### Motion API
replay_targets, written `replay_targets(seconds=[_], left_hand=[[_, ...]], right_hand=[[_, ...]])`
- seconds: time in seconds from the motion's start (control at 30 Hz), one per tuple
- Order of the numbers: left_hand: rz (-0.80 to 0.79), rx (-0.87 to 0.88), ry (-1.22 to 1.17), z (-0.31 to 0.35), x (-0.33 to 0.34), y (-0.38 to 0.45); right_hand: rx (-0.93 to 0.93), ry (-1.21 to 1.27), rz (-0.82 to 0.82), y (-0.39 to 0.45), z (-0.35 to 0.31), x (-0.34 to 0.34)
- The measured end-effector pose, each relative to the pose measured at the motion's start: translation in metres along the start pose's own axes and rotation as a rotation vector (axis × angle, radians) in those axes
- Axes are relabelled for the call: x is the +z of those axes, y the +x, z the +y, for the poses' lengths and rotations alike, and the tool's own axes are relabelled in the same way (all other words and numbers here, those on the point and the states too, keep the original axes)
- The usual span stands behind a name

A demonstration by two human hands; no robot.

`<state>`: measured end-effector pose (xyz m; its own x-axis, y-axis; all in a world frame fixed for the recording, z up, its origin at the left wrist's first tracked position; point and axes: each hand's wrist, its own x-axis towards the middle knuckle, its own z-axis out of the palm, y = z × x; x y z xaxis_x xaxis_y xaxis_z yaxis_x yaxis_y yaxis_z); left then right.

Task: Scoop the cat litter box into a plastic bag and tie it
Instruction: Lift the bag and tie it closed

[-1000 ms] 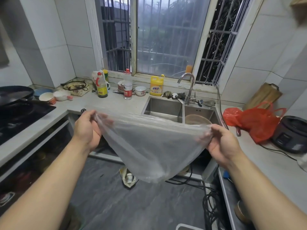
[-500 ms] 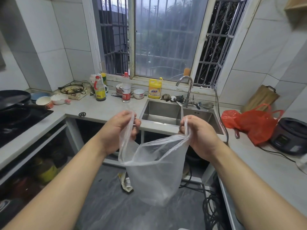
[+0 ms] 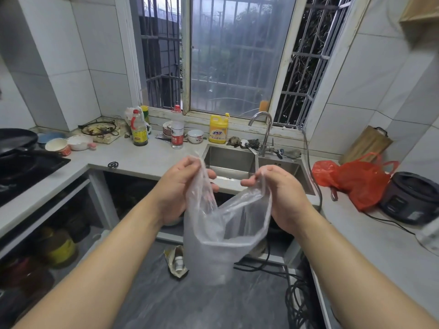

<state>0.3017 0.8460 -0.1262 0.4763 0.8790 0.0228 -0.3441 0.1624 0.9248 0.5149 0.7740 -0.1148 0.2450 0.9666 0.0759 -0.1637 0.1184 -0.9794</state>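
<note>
A clear plastic bag hangs in front of me at chest height, its mouth partly spread. My left hand pinches the bag's left rim between thumb and fingers. My right hand grips the right rim, fingers curled over the plastic. The bag's bottom droops toward the floor and looks empty. No litter box or scoop is in view.
A steel double sink with a tap is straight ahead in the counter. Bottles and bowls line the window sill. A red bag and a rice cooker stand at the right. Black cables lie on the floor.
My hands have come closer together, from wide apart to near each other. The bag went from stretched flat to hanging down with its mouth partly spread.
</note>
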Motion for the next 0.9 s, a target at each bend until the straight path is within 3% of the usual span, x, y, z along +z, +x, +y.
replay_targets(seconds=[0.13,0.37,0.57,0.73,0.9], left_hand=[[0.116,0.007,0.036,-0.002,-0.025,0.004],[0.161,-0.033,-0.251,0.008,-0.062,-0.001],[0.143,-0.07,-0.156,0.013,-0.047,-0.006],[-0.101,-0.091,-0.076,0.014,-0.022,-0.003],[-0.154,-0.017,0.033,0.009,0.014,0.002]], right_hand=[[0.029,-0.066,0.121,0.002,0.006,-0.013],[-0.014,0.244,0.319,0.007,0.005,-0.034],[0.06,0.187,0.084,0.0,-0.009,-0.023],[0.092,0.076,-0.176,-0.002,-0.018,0.002],[0.05,0.023,-0.204,-0.001,-0.021,0.025]])
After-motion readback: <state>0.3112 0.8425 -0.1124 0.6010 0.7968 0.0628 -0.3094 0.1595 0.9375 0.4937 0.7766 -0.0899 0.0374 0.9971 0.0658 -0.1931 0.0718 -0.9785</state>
